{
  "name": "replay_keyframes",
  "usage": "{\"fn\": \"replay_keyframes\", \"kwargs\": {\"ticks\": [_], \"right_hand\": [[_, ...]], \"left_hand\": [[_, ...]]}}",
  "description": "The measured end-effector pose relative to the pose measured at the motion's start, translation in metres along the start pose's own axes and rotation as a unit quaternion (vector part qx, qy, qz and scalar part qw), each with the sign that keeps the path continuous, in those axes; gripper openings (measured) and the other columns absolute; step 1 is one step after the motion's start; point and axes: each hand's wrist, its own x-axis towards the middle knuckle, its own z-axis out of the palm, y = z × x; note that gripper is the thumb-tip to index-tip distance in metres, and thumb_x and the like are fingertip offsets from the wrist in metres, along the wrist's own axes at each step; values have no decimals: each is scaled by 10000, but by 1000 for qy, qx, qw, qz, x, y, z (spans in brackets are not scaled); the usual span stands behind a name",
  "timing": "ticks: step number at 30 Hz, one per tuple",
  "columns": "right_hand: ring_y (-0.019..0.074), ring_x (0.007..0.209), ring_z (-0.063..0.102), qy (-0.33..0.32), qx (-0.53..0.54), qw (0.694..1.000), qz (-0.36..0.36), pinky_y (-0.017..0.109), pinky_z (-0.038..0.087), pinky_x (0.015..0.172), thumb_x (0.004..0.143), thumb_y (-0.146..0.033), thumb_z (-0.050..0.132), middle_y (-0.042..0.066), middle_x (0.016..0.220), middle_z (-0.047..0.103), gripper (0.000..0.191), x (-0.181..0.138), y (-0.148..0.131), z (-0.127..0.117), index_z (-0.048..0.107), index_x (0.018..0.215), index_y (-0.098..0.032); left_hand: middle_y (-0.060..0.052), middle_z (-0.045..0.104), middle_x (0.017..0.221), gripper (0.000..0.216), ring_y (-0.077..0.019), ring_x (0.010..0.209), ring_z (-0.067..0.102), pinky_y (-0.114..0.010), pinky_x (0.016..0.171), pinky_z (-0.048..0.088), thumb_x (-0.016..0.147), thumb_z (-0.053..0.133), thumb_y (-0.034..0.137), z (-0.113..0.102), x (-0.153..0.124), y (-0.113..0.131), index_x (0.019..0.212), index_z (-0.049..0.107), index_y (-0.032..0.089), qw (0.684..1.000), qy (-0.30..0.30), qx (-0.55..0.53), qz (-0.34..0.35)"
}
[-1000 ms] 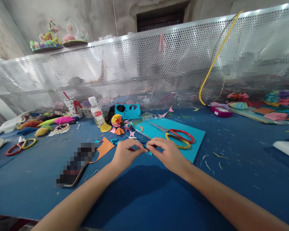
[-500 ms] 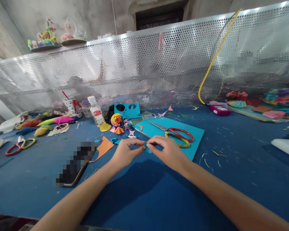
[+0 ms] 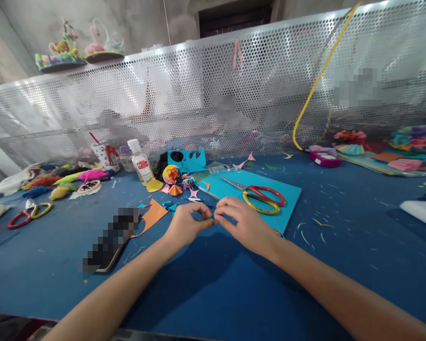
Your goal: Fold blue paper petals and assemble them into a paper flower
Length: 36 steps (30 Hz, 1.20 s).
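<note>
My left hand (image 3: 189,222) and my right hand (image 3: 242,219) meet fingertip to fingertip above the blue table. Pinched between them is a small piece of blue paper (image 3: 212,216), mostly hidden by the fingers. Behind my right hand, scissors (image 3: 262,196) with red and yellow handles lie on a blue sheet of paper (image 3: 287,194). To the left of my left hand sits an orange paper offcut (image 3: 154,215), with blue paper scraps (image 3: 169,206) beside it. A yellow-orange paper flower (image 3: 172,174) stands farther back.
A phone (image 3: 117,239) lies left of my arms. Behind it are a clear bottle (image 3: 141,163), a cup with a straw (image 3: 104,155) and bundled coloured yarn (image 3: 67,177). Other scissors (image 3: 30,213) lie far left. A perforated metal screen (image 3: 262,94) borders the table's back.
Less of the blue paper shows between my fingertips now. My fingers have shifted slightly and closed over it. The rest of the table looks the same.
</note>
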Motion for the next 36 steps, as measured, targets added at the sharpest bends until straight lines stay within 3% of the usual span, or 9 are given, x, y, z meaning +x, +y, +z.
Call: {"fn": "replay_keyframes", "kwargs": {"ticks": [8, 16, 24, 29, 33, 36], "right_hand": [[183, 845, 539, 24, -62, 998, 9, 338, 431, 775, 785, -181, 549, 35, 865, 601, 54, 0, 0, -3, 585, 825, -190], [169, 782, 518, 24, -112, 992, -45, 330, 396, 756, 788, -127, 522, 32, 800, 595, 87, 2, -5, -7, 579, 751, -181], [171, 796, 530, 1, -92, 995, -33, 340, 387, 764, 798, -136, 530, 30, 828, 604, 81, 1, -8, -3, 592, 766, -176], [172, 845, 551, 25, 28, 999, 23, 318, 429, 764, 828, -192, 500, 41, 859, 597, 107, 1, -10, -8, 596, 783, -188], [162, 873, 585, 44, 195, 974, 104, 314, 477, 751, 874, -207, 412, 47, 965, 621, 198, 1, -9, -10, 598, 942, -209], [164, 835, 614, 27, 255, 956, 144, 313, 500, 721, 836, -229, 492, 40, 951, 651, 215, 1, -8, -7, 591, 1026, -223]], "left_hand": [[-22, 681, 743, 49, -146, 714, 598, -232, 636, 454, 708, 629, 176, 1, 1, -2, 708, 678, 181, 998, 29, 15, 51], [3, 652, 674, 59, -128, 650, 579, -197, 541, 432, 651, 676, 152, 1, -2, -2, 632, 626, 178, 998, 43, 24, 51], [29, 585, 614, 126, -98, 582, 529, -183, 526, 438, 617, 683, 149, 2, -3, -4, 583, 563, 164, 999, 17, 8, 48], [-12, 622, 696, 134, -119, 618, 579, -197, 508, 465, 655, 666, 200, 2, -2, 1, 631, 545, 149, 999, 7, -43, 21], [31, 596, 603, 293, -89, 492, 563, -204, 485, 492, 604, 728, 206, -1, 2, 7, 742, 474, 162, 972, 2, -233, -22], [34, 601, 605, 316, -77, 493, 558, -190, 473, 497, 586, 749, 210, -4, 4, 9, 703, 460, 161, 952, 14, -304, -20]]}}
